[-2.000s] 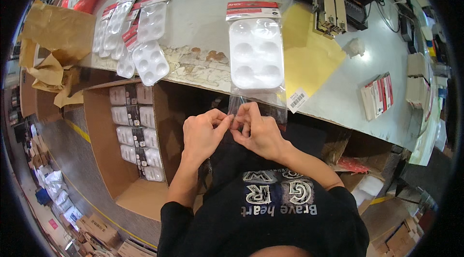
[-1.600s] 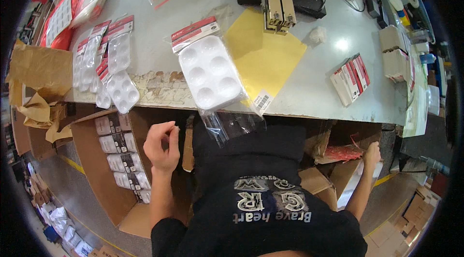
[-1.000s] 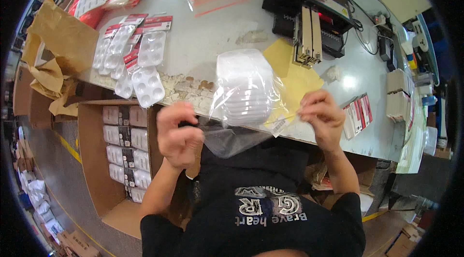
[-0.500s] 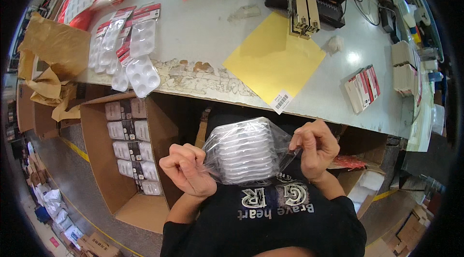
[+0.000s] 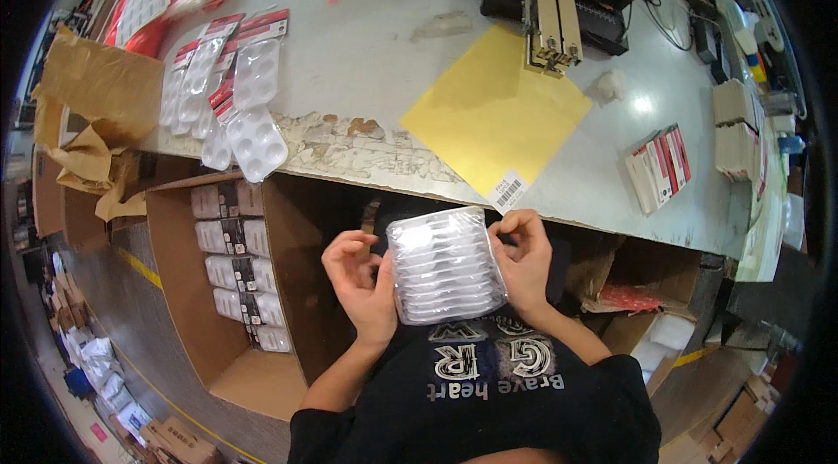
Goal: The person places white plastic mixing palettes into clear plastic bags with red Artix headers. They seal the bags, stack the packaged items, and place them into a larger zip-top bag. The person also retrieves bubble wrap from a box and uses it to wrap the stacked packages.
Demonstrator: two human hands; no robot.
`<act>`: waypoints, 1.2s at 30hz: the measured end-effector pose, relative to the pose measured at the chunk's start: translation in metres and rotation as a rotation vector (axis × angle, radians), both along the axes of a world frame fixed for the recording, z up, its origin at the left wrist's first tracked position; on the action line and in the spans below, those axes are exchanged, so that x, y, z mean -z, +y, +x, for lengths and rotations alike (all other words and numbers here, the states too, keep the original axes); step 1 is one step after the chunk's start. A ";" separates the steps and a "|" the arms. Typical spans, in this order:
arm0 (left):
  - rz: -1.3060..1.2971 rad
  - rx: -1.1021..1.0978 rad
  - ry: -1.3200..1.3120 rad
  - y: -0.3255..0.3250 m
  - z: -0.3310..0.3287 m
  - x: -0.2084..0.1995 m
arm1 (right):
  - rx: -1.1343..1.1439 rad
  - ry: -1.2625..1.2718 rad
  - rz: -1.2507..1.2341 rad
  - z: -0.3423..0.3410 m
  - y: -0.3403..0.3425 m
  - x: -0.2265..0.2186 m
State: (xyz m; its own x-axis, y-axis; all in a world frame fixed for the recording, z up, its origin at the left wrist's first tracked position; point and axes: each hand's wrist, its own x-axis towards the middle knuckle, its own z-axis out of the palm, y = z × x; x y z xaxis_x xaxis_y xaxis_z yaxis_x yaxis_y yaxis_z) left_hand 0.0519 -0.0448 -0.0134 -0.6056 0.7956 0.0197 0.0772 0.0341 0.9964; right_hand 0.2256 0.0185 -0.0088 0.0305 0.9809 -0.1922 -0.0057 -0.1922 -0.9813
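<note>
We find the clear film (image 5: 425, 235), earlier pulled wide, now snug round the white tray stack (image 5: 447, 276), wrapping apparently tightened, with left hand (image 5: 362, 285) and right hand (image 5: 524, 261) gripping its sides in front of the bench (image 5: 362, 45).

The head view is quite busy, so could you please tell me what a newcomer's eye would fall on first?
Probably the clear-wrapped stack of white trays, between the left hand and the right hand at the lower middle. Next might be the bright yellow sheet lying on the grey table, just beyond the hands. Farther left on the table, white six-well palettes with red header cards would likely stand out.
</note>
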 end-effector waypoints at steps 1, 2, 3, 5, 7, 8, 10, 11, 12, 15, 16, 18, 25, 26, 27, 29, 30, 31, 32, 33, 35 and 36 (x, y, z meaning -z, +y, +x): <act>-0.036 -0.065 0.176 -0.003 0.002 0.002 | 0.002 -0.023 0.026 0.002 0.001 0.001; 0.024 0.088 0.470 -0.006 -0.003 0.003 | -0.113 -0.241 0.267 0.008 0.003 0.002; 0.038 0.146 0.614 -0.010 -0.003 0.003 | -0.198 -0.329 0.424 0.013 0.004 0.006; 0.084 0.325 0.517 -0.017 -0.007 -0.001 | -0.322 -0.540 0.486 0.025 0.003 0.016; 0.035 0.487 0.481 -0.016 -0.007 -0.010 | -0.499 -0.454 0.337 0.031 -0.002 0.029; -0.015 0.487 0.455 -0.013 -0.005 -0.015 | -0.505 -0.348 0.323 0.032 -0.005 0.034; 0.014 0.444 0.497 0.006 -0.002 -0.027 | -0.475 -0.221 0.149 0.028 -0.004 0.039; 0.020 0.419 0.573 0.019 -0.002 -0.034 | -0.490 -0.108 0.113 0.021 -0.002 0.040; 0.050 0.383 0.744 0.035 -0.006 -0.041 | -0.480 0.016 0.059 0.012 0.003 0.036; 0.083 0.388 1.187 0.098 -0.024 -0.060 | -0.545 0.468 -0.114 -0.030 0.020 0.019; 0.163 0.399 1.250 0.123 -0.032 -0.063 | -0.649 0.338 -0.220 -0.042 0.029 0.012; 0.263 0.456 1.426 0.178 -0.046 -0.063 | -0.707 0.456 -0.137 -0.062 0.039 0.004; 0.352 0.339 1.339 0.224 -0.046 -0.039 | -0.593 -0.687 0.519 0.005 0.066 0.014; 0.360 0.220 1.326 0.203 -0.043 -0.035 | -0.514 -0.866 0.538 0.021 0.065 0.018; 0.428 0.315 1.057 0.173 -0.037 -0.028 | -0.434 -1.040 0.562 0.036 0.067 0.022; 0.282 0.648 0.403 0.116 -0.020 -0.011 | -0.488 -1.029 0.387 0.057 0.061 0.028; -0.242 0.719 0.154 0.089 -0.005 0.001 | -0.543 -1.083 0.363 0.063 0.056 0.031; -0.640 0.798 -0.059 0.077 0.007 0.018 | -0.551 -1.091 0.449 0.066 0.052 0.034; -0.711 0.795 -0.266 0.065 0.020 0.034 | -0.554 -1.104 0.478 0.069 0.047 0.037; -0.644 0.743 -0.467 0.059 0.034 0.047 | -0.566 -1.116 0.544 0.070 0.044 0.039; -0.490 0.566 -0.735 0.055 0.055 0.062 | -0.433 -1.099 0.555 0.070 0.043 0.043; -0.492 0.558 -0.669 0.058 0.062 0.064 | -0.395 -1.047 0.528 0.069 0.045 0.045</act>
State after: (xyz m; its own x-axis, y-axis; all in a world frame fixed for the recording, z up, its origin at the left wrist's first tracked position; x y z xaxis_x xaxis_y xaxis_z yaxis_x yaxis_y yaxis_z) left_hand 0.1137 0.0135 -0.0778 0.0911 0.7976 -0.5962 -0.3637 0.5840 0.7257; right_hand 0.2944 0.0631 -0.0537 -0.3838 0.9079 0.1683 0.7970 0.4178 -0.4361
